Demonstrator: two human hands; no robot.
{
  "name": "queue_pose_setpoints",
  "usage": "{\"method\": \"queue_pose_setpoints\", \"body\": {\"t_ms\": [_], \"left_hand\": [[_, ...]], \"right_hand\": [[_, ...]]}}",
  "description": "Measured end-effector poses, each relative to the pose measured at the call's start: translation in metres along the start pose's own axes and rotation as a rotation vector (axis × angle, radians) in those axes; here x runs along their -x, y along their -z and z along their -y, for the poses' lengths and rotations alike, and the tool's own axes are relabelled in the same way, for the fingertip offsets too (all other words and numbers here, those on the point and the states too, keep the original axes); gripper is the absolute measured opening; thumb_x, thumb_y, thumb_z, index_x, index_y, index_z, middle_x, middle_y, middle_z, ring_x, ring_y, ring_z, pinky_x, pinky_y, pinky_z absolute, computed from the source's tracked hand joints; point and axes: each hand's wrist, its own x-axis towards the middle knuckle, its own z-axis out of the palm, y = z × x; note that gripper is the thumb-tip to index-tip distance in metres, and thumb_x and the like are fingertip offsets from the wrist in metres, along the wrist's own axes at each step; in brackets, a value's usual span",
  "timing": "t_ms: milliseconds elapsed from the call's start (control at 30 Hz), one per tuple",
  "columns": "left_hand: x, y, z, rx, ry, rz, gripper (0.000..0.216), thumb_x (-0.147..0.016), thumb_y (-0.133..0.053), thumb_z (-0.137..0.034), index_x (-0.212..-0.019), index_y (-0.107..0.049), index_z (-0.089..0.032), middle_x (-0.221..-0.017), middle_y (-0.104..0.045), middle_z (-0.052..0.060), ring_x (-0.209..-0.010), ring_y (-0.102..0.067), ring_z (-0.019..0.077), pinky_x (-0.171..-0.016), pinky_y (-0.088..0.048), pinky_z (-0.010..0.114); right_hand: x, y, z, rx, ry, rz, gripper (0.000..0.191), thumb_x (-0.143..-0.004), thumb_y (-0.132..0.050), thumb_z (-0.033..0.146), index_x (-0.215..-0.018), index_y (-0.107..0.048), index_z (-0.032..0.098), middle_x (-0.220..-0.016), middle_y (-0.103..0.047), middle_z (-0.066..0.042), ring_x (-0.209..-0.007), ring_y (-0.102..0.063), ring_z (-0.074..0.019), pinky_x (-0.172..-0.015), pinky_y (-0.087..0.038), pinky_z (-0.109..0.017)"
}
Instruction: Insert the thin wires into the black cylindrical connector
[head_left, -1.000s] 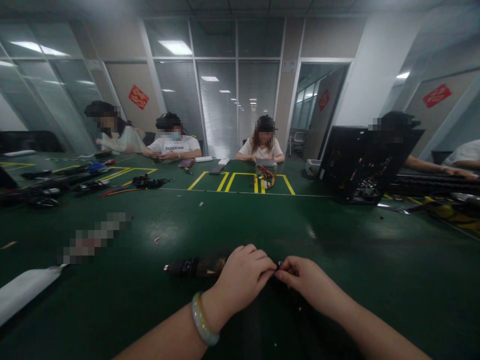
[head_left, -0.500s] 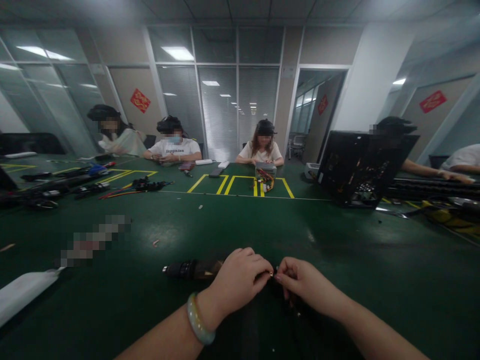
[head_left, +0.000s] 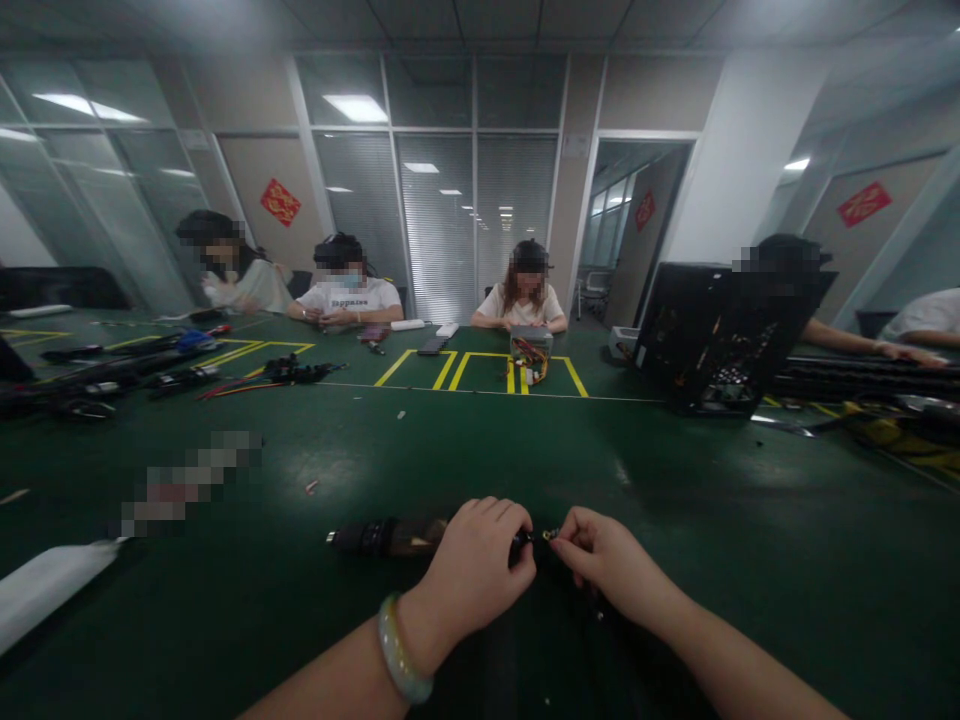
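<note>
The left hand [head_left: 480,560] is curled over, its thumb and fingers closed round a dark piece [head_left: 520,542] whose short tip pokes out to the right; on that wrist we see a pale green bracelet [head_left: 403,650]. Across a narrow gap, the right hand [head_left: 600,552] pinches a small metallic piece [head_left: 549,535] between thumb and forefinger, its brassy end facing the tip without touching it.

Just left of the curled fingers, a dark cylinder [head_left: 386,538] lies on the green tabletop [head_left: 450,450], with a ringed collar and a bright metal end, its other end passing behind the left hand. With the fingers in the way, we cannot tell whether the dark piece belongs to this cylinder.

Farther off we find a small curled scrap [head_left: 311,487] and, well to the left, a long white object [head_left: 56,590] reaching in from the edge. Beyond lie a dark cable bundle [head_left: 292,370] and a grey box [head_left: 531,342] with coloured wires, a person [head_left: 517,300] seated behind it. To the right, a black case [head_left: 727,335] leans at a tilt, partly hiding another person.
</note>
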Motion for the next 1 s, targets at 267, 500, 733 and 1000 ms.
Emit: {"method": "queue_pose_setpoints", "body": {"t_ms": [267,500,733,1000], "left_hand": [[0.002,-0.002,-0.007,0.047,0.055,-0.063,0.012,-0.077,-0.057,-0.014,-0.087,-0.057,-0.021,-0.086,-0.06,0.001,-0.084,-0.054,0.0209,-0.081,-0.039,0.037],[0.002,-0.002,-0.007,0.093,0.028,-0.086,0.014,-0.077,-0.057,-0.013,-0.088,-0.06,-0.021,-0.087,-0.063,0.002,-0.086,-0.055,0.0222,-0.084,-0.04,0.04],[0.002,-0.001,-0.008,0.107,-0.024,-0.043,0.019,-0.08,-0.056,-0.011,-0.093,-0.064,-0.023,-0.09,-0.065,0.001,-0.09,-0.055,0.0215,-0.086,-0.04,0.039],[0.0,0.002,-0.004,0.055,-0.068,0.009,0.016,-0.082,-0.059,-0.014,-0.095,-0.062,-0.022,-0.093,-0.064,0.001,-0.091,-0.054,0.0217,-0.083,-0.041,0.037]], "right_hand": [[0.0,-0.003,-0.002,-0.04,-0.029,0.058,0.015,-0.09,-0.057,0.033,-0.086,-0.055,0.018,-0.055,-0.055,0.006,-0.043,-0.048,-0.0079,-0.037,-0.034,-0.013],[0.003,-0.007,0.003,-0.046,-0.034,0.053,0.014,-0.089,-0.057,0.032,-0.086,-0.055,0.019,-0.056,-0.055,0.006,-0.044,-0.051,-0.0086,-0.038,-0.036,-0.013],[0.005,-0.008,0.006,-0.004,-0.028,0.041,0.011,-0.089,-0.056,0.03,-0.085,-0.056,0.019,-0.055,-0.055,0.007,-0.042,-0.048,-0.0087,-0.038,-0.034,-0.014],[0.01,-0.007,0.019,0.139,0.022,-0.026,0.014,-0.09,-0.056,0.031,-0.082,-0.058,0.019,-0.058,-0.058,0.005,-0.049,-0.052,-0.0101,-0.045,-0.034,-0.017]]}}
